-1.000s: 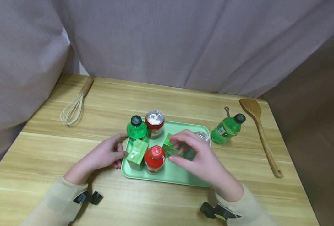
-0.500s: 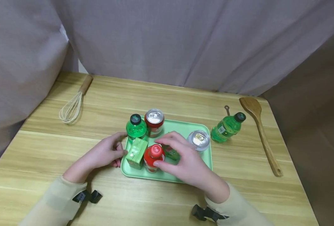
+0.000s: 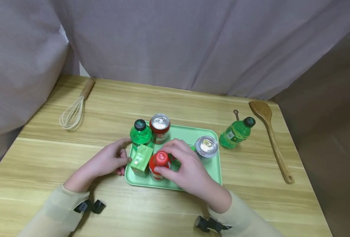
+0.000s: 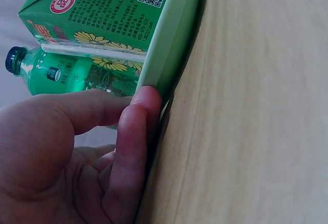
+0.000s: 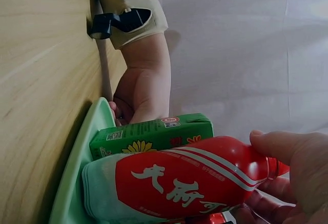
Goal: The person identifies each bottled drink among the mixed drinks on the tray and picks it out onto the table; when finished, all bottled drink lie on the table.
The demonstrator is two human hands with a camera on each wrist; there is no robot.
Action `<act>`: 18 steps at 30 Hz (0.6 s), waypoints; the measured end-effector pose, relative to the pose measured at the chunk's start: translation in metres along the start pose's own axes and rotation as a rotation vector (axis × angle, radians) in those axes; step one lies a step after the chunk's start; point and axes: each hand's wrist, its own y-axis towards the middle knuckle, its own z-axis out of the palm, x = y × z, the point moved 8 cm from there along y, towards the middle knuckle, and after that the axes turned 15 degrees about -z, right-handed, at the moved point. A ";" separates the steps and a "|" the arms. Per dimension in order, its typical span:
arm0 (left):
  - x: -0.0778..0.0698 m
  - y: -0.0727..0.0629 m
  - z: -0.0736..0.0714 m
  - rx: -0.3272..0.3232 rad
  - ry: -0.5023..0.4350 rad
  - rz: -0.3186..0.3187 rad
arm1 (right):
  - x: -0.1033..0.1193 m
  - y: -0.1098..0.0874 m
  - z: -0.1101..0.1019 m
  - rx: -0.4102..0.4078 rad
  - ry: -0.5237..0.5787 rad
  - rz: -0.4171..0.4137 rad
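Note:
At the left rim of the pale green tray [image 3: 180, 131], my left hand [image 3: 108, 161] pinches the edge between thumb and fingers, as the left wrist view shows. My right hand [image 3: 189, 169] holds the red-capped soda bottle [image 5: 174, 183] near its neck; it stands upright at the tray's front. Beside it are a green drink carton [image 3: 142, 159] and, behind, a green soda bottle [image 3: 140, 135] with a black cap. A red can [image 3: 160, 129] stands at the back and a silver can [image 3: 206, 147] at the right. Another green item is mostly hidden behind my right hand.
Right of the tray, a second green bottle [image 3: 235, 134] stands on the wooden table [image 3: 133, 210], with a small brown ring-ended handle [image 3: 236, 114] behind it. A wooden spatula [image 3: 271, 135] lies farther right. A whisk [image 3: 75, 110] lies back left. Grey curtains hang behind.
My right hand has moved left from above the tray's right half to the red-capped bottle and closed its fingers on it. The left hand has stayed at the tray's rim.

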 end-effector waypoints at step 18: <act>0.002 0.002 0.000 0.006 -0.003 -0.004 | -0.002 -0.004 -0.003 -0.056 0.079 0.006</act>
